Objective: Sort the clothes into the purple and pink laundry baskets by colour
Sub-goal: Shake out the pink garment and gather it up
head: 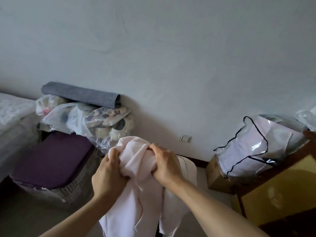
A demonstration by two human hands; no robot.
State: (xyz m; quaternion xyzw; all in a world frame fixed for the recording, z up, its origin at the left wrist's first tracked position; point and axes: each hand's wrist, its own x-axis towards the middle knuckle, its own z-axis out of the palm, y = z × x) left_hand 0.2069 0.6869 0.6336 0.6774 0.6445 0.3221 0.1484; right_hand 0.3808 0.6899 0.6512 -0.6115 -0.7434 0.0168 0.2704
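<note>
A pale pink garment hangs in front of me at lower centre, bunched at the top. My left hand grips its left side and my right hand grips its right side, fingers curled into the cloth. Behind the garment, a pink basket's rim shows on the floor, mostly hidden. At the left stands a woven purple basket holding a dark purple cloth.
Plastic bags of bedding with a rolled grey mat on top lean over the purple basket. A bed edge is far left. A cardboard box, a bagged pink quilt and a wooden cabinet stand right.
</note>
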